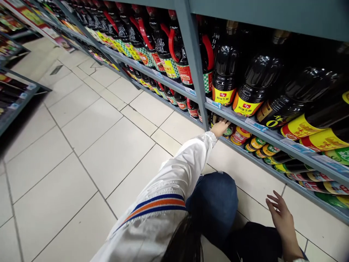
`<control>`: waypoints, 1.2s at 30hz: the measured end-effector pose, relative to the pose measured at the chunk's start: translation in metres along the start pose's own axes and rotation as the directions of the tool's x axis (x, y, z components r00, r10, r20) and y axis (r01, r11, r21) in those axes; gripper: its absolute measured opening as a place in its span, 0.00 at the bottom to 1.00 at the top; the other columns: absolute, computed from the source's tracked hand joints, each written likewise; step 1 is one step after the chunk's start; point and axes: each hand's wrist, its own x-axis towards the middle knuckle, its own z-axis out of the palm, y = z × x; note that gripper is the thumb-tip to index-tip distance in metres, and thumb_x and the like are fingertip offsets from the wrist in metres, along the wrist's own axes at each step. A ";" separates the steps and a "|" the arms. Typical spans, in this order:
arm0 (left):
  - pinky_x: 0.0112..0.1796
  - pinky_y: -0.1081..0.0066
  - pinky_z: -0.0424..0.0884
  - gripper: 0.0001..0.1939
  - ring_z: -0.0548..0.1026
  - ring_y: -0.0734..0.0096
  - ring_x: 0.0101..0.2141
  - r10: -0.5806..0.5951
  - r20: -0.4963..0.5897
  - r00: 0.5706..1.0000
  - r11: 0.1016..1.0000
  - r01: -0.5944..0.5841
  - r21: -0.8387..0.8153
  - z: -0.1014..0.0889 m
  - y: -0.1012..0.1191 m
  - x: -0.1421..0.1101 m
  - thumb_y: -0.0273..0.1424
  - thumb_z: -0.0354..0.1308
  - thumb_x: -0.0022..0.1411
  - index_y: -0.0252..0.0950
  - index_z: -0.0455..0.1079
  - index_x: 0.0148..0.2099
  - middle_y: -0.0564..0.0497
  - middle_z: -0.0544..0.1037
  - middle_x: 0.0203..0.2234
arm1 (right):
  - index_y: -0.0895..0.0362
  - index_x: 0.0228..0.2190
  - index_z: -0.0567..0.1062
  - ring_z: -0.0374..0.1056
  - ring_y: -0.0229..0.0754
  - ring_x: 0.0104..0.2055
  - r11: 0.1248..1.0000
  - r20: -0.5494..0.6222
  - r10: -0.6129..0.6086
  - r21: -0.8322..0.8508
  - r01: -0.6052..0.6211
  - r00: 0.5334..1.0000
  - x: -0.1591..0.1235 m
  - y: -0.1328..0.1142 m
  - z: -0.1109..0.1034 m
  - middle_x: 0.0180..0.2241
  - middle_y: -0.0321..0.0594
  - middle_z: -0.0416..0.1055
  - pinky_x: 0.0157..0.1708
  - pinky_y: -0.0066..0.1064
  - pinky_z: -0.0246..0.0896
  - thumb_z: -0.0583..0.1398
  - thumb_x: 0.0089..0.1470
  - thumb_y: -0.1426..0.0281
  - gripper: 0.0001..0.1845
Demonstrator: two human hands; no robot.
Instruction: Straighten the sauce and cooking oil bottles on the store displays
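My left hand (219,128) reaches out in a white sleeve with blue and orange stripes to the bottom shelf (272,169). It touches a small bottle (228,131) at the left end of a row of lying bottles. Its fingertips are lost in the shadow under the shelf edge. My right hand (282,217) hovers low at the right with its fingers spread and nothing in it, just above my dark trouser leg (256,240). My bent knee in blue denim (215,203) sits between the two arms.
Large dark soy sauce bottles (252,87) with yellow labels fill the shelf above, and red-handled ones (174,47) run to the left. A grey shelf upright (195,69) stands beside my left hand. Pale floor tiles (89,145) stretch left towards another shelf unit (16,102).
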 end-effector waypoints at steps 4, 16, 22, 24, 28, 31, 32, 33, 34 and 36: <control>0.60 0.55 0.70 0.41 0.57 0.48 0.69 -0.052 -0.098 0.994 0.998 0.049 -0.035 0.019 0.016 -0.023 0.25 0.63 0.62 0.36 0.52 0.73 0.35 0.56 0.71 | 0.52 0.62 0.67 0.76 0.55 0.47 0.999 0.014 0.013 -0.035 -0.012 1.000 0.003 0.006 -0.001 0.52 0.51 0.77 0.43 0.43 0.73 0.59 0.51 0.39 0.45; 0.45 0.60 0.78 0.27 0.66 0.49 0.62 -0.194 -0.220 0.956 0.981 0.190 -0.041 0.029 0.034 -0.016 0.27 0.50 0.72 0.37 0.58 0.71 0.35 0.60 0.68 | 0.52 0.62 0.67 0.77 0.58 0.46 0.986 0.084 -0.001 -0.164 0.015 0.996 0.019 0.013 -0.001 0.51 0.51 0.77 0.39 0.45 0.75 0.60 0.49 0.37 0.47; 0.49 0.57 0.74 0.24 0.70 0.48 0.59 0.102 -0.117 0.988 0.988 -0.086 0.132 0.004 0.005 0.006 0.28 0.59 0.68 0.33 0.66 0.65 0.32 0.71 0.60 | 0.51 0.62 0.67 0.76 0.58 0.48 0.978 0.071 0.016 -0.210 -0.001 0.997 0.011 0.001 0.000 0.54 0.50 0.76 0.39 0.42 0.73 0.58 0.51 0.38 0.46; 0.53 0.57 0.71 0.23 0.71 0.48 0.58 0.168 -0.089 0.982 0.974 -0.151 0.171 -0.001 -0.001 0.010 0.29 0.61 0.67 0.30 0.68 0.62 0.32 0.75 0.56 | 0.51 0.62 0.67 0.77 0.57 0.48 0.973 0.067 0.031 -0.229 -0.014 0.997 0.008 -0.002 0.000 0.54 0.48 0.77 0.39 0.41 0.72 0.58 0.51 0.38 0.44; 0.58 0.57 0.65 0.21 0.74 0.48 0.55 0.172 -0.132 0.976 0.965 -0.140 0.222 -0.001 0.000 0.010 0.32 0.60 0.69 0.25 0.70 0.59 0.32 0.78 0.51 | 0.53 0.62 0.67 0.77 0.56 0.47 0.982 0.061 0.016 -0.188 -0.004 0.998 0.005 -0.003 0.001 0.53 0.50 0.77 0.39 0.40 0.72 0.58 0.50 0.38 0.46; 0.58 0.58 0.65 0.21 0.74 0.49 0.56 0.119 -0.141 0.983 0.976 -0.090 0.197 0.002 0.003 0.008 0.32 0.58 0.69 0.26 0.70 0.60 0.33 0.78 0.51 | 0.53 0.61 0.68 0.77 0.56 0.47 0.989 0.067 0.009 -0.147 0.001 0.998 0.007 -0.001 0.004 0.53 0.50 0.77 0.40 0.40 0.72 0.58 0.50 0.38 0.46; 0.58 0.58 0.65 0.21 0.73 0.49 0.57 0.110 -0.132 0.985 0.980 -0.085 0.183 0.002 0.002 0.007 0.31 0.58 0.69 0.27 0.69 0.61 0.33 0.78 0.52 | 0.53 0.61 0.68 0.77 0.56 0.47 0.990 0.071 0.009 -0.139 0.001 0.997 0.007 0.000 0.005 0.53 0.50 0.77 0.40 0.40 0.72 0.58 0.50 0.38 0.46; 0.58 0.58 0.65 0.21 0.73 0.50 0.58 0.106 -0.122 0.987 0.982 -0.085 0.168 0.002 0.000 0.006 0.30 0.57 0.69 0.27 0.68 0.62 0.33 0.78 0.52 | 0.53 0.61 0.68 0.77 0.56 0.48 0.991 0.075 0.009 -0.134 0.001 0.997 0.008 0.001 0.005 0.52 0.50 0.77 0.41 0.41 0.72 0.58 0.50 0.38 0.46; 0.59 0.58 0.64 0.21 0.72 0.51 0.59 0.110 -0.115 0.987 0.984 -0.092 0.153 0.001 -0.002 0.004 0.29 0.57 0.70 0.27 0.68 0.62 0.34 0.78 0.52 | 0.53 0.60 0.68 0.76 0.56 0.48 0.992 0.079 0.007 -0.129 0.003 0.997 0.008 0.001 0.006 0.52 0.50 0.77 0.41 0.41 0.72 0.58 0.49 0.37 0.46; 0.61 0.58 0.62 0.21 0.70 0.53 0.60 0.126 -0.123 0.984 0.987 -0.112 0.114 -0.002 -0.009 -0.002 0.29 0.54 0.71 0.28 0.68 0.63 0.35 0.77 0.54 | 0.53 0.60 0.68 0.77 0.56 0.47 0.993 0.080 0.003 -0.117 0.006 0.997 0.009 0.003 0.006 0.52 0.50 0.77 0.41 0.41 0.72 0.58 0.49 0.37 0.46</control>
